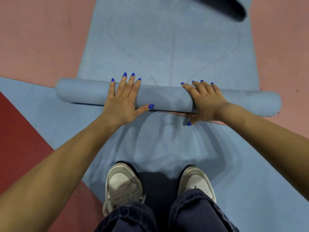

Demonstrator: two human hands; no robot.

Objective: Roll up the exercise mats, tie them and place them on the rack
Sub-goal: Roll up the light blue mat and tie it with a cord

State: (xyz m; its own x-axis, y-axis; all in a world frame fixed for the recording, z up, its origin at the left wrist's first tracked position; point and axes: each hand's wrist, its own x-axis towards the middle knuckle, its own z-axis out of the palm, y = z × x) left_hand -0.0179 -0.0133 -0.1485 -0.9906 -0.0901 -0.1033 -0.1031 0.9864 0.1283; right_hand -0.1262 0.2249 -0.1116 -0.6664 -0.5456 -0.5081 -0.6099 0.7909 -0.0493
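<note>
The step in hand is the rolling itself: a light blue mat (167,47) lies flat on the floor, running from the middle of the frame toward the top, and its near end is already wound into a roll (163,97) that lies across the centre of the frame from left to right. The left hand (122,97) lies on top of the roll left of centre, fingers straight and slightly spread, thumb out toward the right along the near side. The right hand (204,102) rests on the roll right of centre, its fingers draped over the top and bent a little at the knuckles, thumb tucked down on the near side; it looks to be pressing rather than gripping. A second blue mat (50,114) lies flat beneath, angled toward the lower right, and the person's white shoes (123,185) stand on it at the bottom of the frame. A dark rolled shape (230,9) shows at the upper right edge, too cut off to identify. Most of the mat is still unrolled, so the task is early. The next move likely calls for even forward pressure from both palms, keeping the roll tight and its ends square; the right end already looks to sit nearer the viewer than the left. No tie or rack is visible.
</note>
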